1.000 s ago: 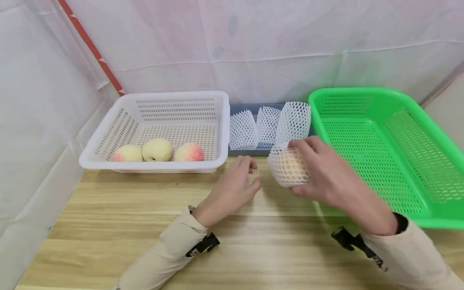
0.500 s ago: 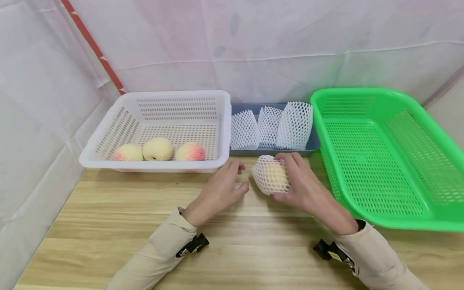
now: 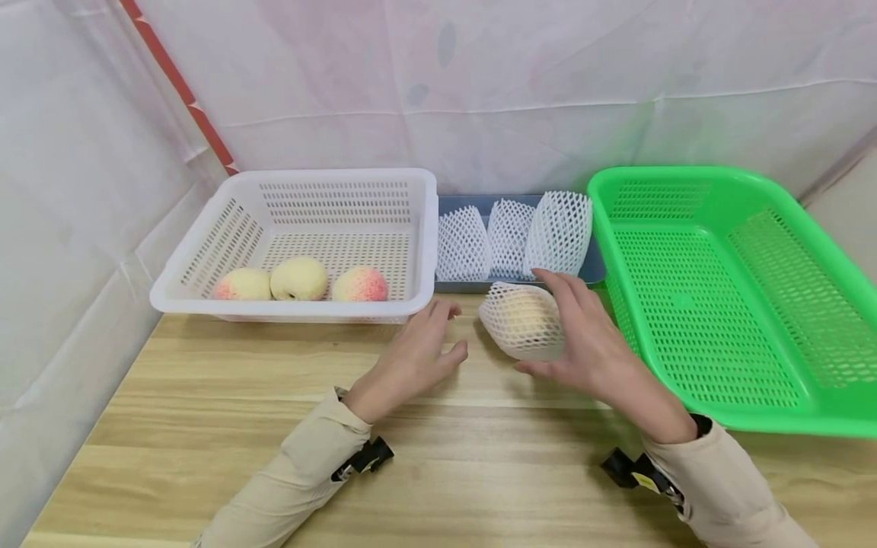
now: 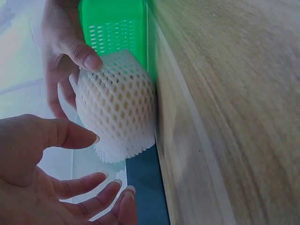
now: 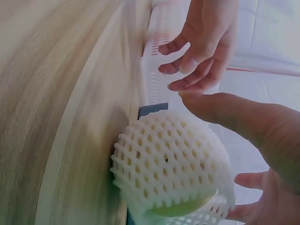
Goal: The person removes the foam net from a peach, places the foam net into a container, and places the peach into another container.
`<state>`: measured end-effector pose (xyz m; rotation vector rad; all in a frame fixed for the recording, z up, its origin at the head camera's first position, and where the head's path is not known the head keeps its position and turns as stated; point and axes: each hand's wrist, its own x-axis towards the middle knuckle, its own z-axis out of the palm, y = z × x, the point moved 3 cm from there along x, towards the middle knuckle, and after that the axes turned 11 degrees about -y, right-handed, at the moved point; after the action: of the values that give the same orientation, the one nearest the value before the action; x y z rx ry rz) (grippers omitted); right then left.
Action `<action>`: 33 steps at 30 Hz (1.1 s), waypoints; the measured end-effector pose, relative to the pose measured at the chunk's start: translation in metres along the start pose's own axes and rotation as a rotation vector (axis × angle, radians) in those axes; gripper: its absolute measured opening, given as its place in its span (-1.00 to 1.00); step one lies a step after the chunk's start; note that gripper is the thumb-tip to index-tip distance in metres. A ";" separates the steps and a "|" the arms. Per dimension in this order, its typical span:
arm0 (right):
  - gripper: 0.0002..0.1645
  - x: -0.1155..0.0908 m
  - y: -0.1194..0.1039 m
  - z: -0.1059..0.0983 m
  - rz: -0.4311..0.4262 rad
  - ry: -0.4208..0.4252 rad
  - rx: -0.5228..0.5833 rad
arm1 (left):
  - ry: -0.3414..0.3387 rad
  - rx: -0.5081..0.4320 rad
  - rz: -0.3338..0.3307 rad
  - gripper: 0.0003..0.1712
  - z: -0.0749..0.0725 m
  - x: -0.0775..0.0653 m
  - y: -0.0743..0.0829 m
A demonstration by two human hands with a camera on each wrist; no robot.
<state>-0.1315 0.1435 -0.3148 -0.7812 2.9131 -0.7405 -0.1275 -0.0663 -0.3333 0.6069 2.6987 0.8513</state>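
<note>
On the wooden table (image 3: 205, 426), just in front of the grey tray (image 3: 594, 268), the right hand (image 3: 582, 342) cups a netted peach (image 3: 522, 320), a pale fruit wrapped in a white foam net. Its fingers are nearly straight along the peach's right side, the index fingertip on top and the thumb below; the right wrist view shows the thumb (image 5: 229, 117) lying across the net's upper side and the net's open end showing fruit. The left wrist view shows the peach (image 4: 117, 112) resting against the table surface, with a right fingertip (image 4: 89, 61) on the net.

Just left of the peach, apart from it, the left hand (image 3: 418, 354) rests low over the table with fingers loosely bent and holding nothing; its fingertips point toward the white basket (image 3: 205, 304). From the left wrist view its fingers (image 4: 70, 136) spread open toward the net without touching it.

The white basket holds 3 bare peaches (image 3: 299, 279) in a row along its near wall. The grey tray, between the 2 baskets, holds 3 empty nets (image 3: 510, 237) standing upright side by side. The green basket (image 3: 843, 415) sits to the right, its near left corner close to the right hand. White sheeting (image 3: 479, 91) hangs behind and to the left.
</note>
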 end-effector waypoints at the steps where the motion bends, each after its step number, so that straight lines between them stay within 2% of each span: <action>1: 0.36 0.000 0.000 0.000 0.007 -0.003 0.003 | 0.000 -0.001 -0.001 -0.53 0.000 0.000 0.000; 10: 0.34 0.000 0.002 -0.001 0.030 0.003 -0.003 | -0.013 -0.024 -0.021 -0.51 -0.002 -0.001 -0.001; 20: 0.36 -0.001 0.008 0.002 0.132 -0.025 -0.052 | -0.031 -0.030 -0.037 -0.51 -0.002 -0.001 0.000; 24: 0.26 0.000 0.013 0.006 0.157 -0.025 -0.078 | -0.040 -0.026 -0.031 -0.50 -0.001 0.000 0.001; 28: 0.13 0.002 0.017 0.009 0.165 0.001 -0.059 | -0.052 -0.014 -0.010 -0.49 0.001 0.000 0.004; 33: 0.11 0.001 0.016 0.008 0.156 0.017 -0.041 | -0.058 -0.005 0.007 -0.48 0.001 -0.003 0.008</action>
<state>-0.1390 0.1516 -0.3288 -0.5445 2.9706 -0.6781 -0.1221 -0.0612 -0.3285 0.6308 2.6431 0.8288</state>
